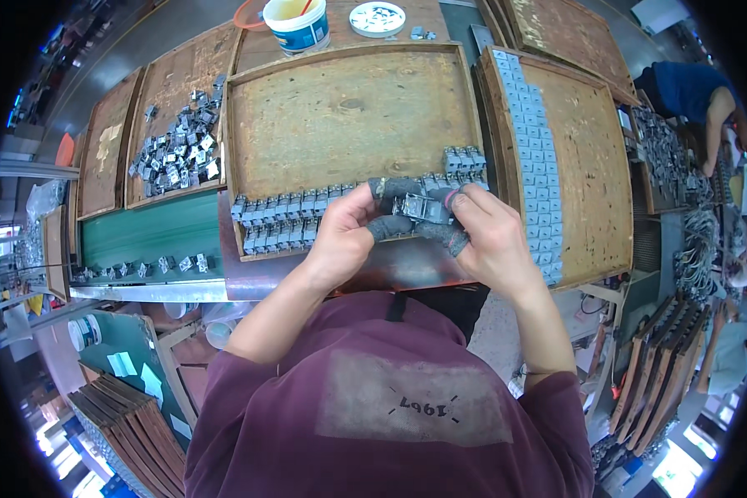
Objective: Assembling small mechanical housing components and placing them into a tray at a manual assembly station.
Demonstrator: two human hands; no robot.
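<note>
Between my two hands is a small grey block-shaped part (412,207) with a metal frame, held over the front edge of a wooden tray (349,91). My left hand (355,222), with dark wraps on its fingers, pinches its left side. On its right side, the wrapped fingers of my right hand (481,228) grip it. Rows of similar grey parts (282,222) stand along the tray's front, and another small group (465,159) sits at its right side. My fingers hide some of the held part and of the rows behind it.
Left of the tray, loose metal parts (178,149) lie heaped on a wooden board, with several more along a green belt (149,236). To the right, a tray (589,166) carries columns of grey blocks (531,141). A bucket (297,29) and white dish (377,18) stand behind. Another person (693,95) works far right.
</note>
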